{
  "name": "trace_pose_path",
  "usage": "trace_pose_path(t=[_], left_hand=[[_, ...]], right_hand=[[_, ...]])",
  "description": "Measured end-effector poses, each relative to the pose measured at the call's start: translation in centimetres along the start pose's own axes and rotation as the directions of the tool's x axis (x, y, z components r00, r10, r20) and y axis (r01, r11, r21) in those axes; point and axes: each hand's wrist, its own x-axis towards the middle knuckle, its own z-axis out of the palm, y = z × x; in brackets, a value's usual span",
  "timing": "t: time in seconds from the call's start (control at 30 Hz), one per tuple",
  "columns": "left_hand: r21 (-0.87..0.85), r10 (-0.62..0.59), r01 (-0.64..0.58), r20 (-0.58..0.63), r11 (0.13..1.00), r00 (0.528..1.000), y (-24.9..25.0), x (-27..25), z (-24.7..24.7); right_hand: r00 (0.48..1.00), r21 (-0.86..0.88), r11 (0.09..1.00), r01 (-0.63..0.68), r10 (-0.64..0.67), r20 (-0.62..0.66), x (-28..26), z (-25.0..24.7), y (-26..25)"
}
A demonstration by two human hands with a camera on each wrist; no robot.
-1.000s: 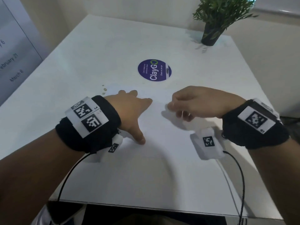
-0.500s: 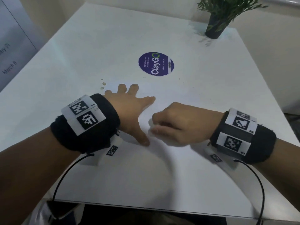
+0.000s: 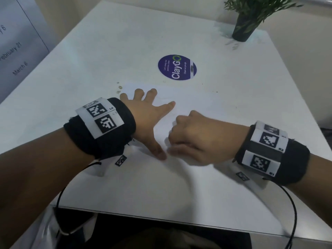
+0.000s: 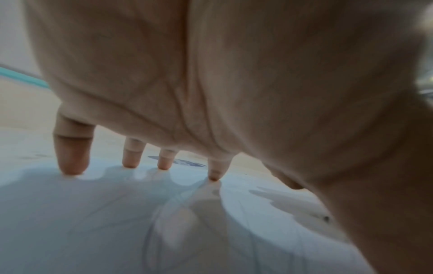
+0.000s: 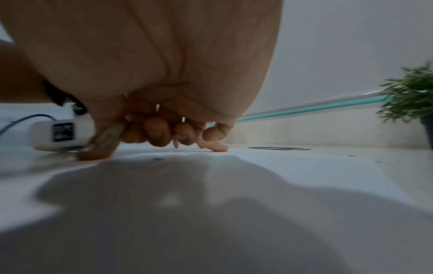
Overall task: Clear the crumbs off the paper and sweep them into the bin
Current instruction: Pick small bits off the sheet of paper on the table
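A white sheet of paper (image 3: pixel 197 105) lies on the white table (image 3: pixel 125 42). My left hand (image 3: pixel 152 114) presses flat on the sheet's left part with its fingers spread and straight (image 4: pixel 72 157). My right hand (image 3: pixel 194 135) sits on the paper just right of the left thumb, fingers curled under (image 5: pixel 159 133), and I see nothing held in it. A few pale crumbs (image 3: pixel 119 87) lie on the table off the paper's far left corner. Tiny dark specks (image 3: pixel 216 91) dot the table to the right. One dark speck (image 4: pixel 326 218) rests on the paper.
A round purple ClayGo sticker (image 3: pixel 177 67) is stuck just beyond the paper. A potted green plant (image 3: pixel 251 17) stands at the far right corner. Below the table's near edge there is a dark opening (image 3: pixel 161 232) with a pale plastic bag (image 3: pixel 43 230) at its left.
My right hand has slid left and towards me across the paper, ending close to the left thumb. The left hand stays pressed in place.
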Motion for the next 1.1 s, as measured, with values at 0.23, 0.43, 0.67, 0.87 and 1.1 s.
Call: trace_pose_path(t=[0.23, 0.43, 0.67, 0.87, 1.1], left_hand=[[-0.005, 0.005, -0.005, -0.007, 1.000, 1.000, -0.3, 0.0, 0.2], [-0.002, 0.008, -0.008, -0.002, 1.000, 1.000, -0.3, 0.1, 0.5], [-0.016, 0.007, -0.006, 0.044, 1.000, 0.999, -0.3, 0.1, 0.4], [-0.005, 0.004, -0.003, 0.047, 1.000, 0.999, 0.0, 0.1, 0.4], [-0.020, 0.014, -0.013, 0.033, 1.000, 0.999, 0.0, 0.0, 0.4]], right_hand=[[0.980, -0.219, 0.959, -0.181, 0.156, -0.125, -0.9, -0.9, 2.7], [0.987, -0.167, 0.979, -0.114, 0.130, 0.092, 1.1, -0.7, 0.1], [0.958, -0.247, 0.925, -0.287, 0.276, -0.078, -1.3, -1.2, 4.0], [0.992, -0.225, 0.967, -0.121, 0.123, -0.004, -0.3, 0.2, 0.6], [0.981, -0.170, 0.966, -0.192, 0.184, -0.061, 0.5, -0.9, 0.7]])
